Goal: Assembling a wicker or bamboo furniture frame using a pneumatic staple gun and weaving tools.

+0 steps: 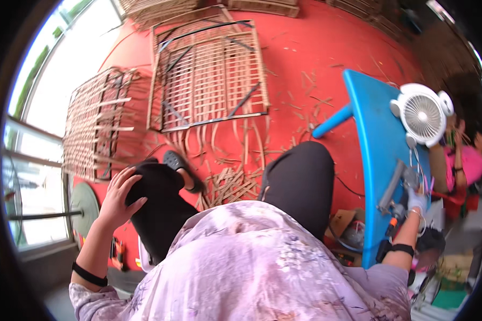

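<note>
In the head view, a blue table [379, 120] stands at the person's right. At its near end is the right hand [416, 201], in a pale glove, among a cluster of tools. Its fingers are small and blurred there, so I cannot tell whether they are gripping anything or stand apart. Just left of that hand, on the table, lies a grey bar-like tool [392, 187], slanted; nearer the person's body, also on the table, is a dark tool with an orange part [392, 224].

Well to the left of the table, the bare left hand [124, 195] rests on the dark trousers [154, 187] at the left knee, fingers spread and thumb apart, holding nothing.

At the far part of the table stands a white fan [423, 115] with a round grille. Beyond the table's right edge is another person in a pink top [468, 165]. An opened cardboard box [340, 221] sits below the table's left edge.

Left of the table, the red floor [353, 40] spreads out. On it, well apart from the table, lies a large woven lattice panel [209, 75] with dark bars across its corners; a second lattice piece [85, 125] stands farther left from the table. Between the table and the left hand, loose brown strips [231, 184] lie heaped on the floor, with others scattered toward the table.
</note>
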The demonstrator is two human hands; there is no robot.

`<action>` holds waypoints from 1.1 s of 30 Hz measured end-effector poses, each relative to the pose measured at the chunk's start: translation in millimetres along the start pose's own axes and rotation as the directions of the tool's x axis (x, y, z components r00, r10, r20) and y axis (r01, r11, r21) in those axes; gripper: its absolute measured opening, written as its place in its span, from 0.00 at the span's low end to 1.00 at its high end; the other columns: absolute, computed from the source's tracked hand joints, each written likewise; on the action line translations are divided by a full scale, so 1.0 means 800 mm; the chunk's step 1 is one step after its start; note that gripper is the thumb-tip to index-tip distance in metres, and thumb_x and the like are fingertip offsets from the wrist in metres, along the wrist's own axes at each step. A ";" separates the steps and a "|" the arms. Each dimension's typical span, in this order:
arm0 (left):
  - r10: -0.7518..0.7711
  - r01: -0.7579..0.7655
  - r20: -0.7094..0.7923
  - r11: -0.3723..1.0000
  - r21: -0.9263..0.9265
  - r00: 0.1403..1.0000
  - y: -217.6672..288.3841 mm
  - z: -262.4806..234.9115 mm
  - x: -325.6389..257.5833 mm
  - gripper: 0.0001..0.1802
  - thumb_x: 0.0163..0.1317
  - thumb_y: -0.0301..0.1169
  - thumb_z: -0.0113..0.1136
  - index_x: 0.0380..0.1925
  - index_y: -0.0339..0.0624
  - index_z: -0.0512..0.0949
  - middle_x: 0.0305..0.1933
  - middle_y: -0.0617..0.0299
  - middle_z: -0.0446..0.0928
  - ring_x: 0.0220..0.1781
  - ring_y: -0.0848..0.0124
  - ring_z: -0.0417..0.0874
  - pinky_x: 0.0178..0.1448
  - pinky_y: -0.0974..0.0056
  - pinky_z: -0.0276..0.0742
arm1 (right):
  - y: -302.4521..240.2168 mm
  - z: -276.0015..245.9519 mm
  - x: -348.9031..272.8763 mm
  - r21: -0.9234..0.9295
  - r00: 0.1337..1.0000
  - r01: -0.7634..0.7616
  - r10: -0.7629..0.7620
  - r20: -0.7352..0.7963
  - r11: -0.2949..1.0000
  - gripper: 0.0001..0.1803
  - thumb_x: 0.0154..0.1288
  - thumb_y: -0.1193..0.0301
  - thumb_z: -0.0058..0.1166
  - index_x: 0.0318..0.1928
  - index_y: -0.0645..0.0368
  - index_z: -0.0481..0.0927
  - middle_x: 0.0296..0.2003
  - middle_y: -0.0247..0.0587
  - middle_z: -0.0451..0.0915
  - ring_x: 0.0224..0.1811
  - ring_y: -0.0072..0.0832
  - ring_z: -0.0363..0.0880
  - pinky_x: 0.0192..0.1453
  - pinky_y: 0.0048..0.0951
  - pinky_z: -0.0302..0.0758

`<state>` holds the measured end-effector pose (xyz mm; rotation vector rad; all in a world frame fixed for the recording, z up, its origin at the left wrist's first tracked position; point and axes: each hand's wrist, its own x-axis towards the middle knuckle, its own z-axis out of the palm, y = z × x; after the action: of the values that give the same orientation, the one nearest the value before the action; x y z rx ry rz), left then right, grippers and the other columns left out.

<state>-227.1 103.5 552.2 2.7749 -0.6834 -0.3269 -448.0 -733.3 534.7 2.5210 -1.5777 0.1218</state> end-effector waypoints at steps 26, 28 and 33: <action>0.097 -0.118 -0.223 0.990 -0.080 0.970 -0.075 0.046 0.020 0.25 0.43 0.41 0.55 0.41 0.39 0.79 0.50 0.51 0.76 0.56 0.49 0.73 0.64 0.45 0.61 | -0.762 0.102 -0.221 0.109 -0.104 0.993 -0.772 0.627 -0.046 0.18 0.62 0.54 0.52 0.45 0.52 0.82 0.39 0.46 0.82 0.44 0.42 0.81 0.51 0.42 0.77; 0.115 -0.130 -0.205 0.989 -0.065 0.972 -0.079 0.043 0.022 0.25 0.43 0.43 0.54 0.39 0.39 0.80 0.49 0.51 0.77 0.55 0.50 0.74 0.64 0.45 0.61 | -0.792 0.155 -0.216 0.080 -0.085 0.996 -0.807 0.585 -0.047 0.17 0.63 0.55 0.52 0.45 0.51 0.82 0.40 0.45 0.83 0.44 0.42 0.81 0.50 0.43 0.77; 0.117 -0.131 -0.175 0.989 -0.071 0.978 -0.098 0.054 0.013 0.26 0.45 0.48 0.52 0.37 0.41 0.81 0.46 0.51 0.78 0.52 0.51 0.75 0.64 0.44 0.58 | -0.854 0.255 -0.225 0.006 0.006 1.000 -0.802 0.598 0.012 0.18 0.62 0.55 0.53 0.45 0.52 0.83 0.40 0.44 0.83 0.46 0.41 0.81 0.49 0.43 0.78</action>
<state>-197.5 157.1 485.8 2.6292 -0.7769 -0.0881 83.4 -318.9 240.4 2.6252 0.5172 -0.9609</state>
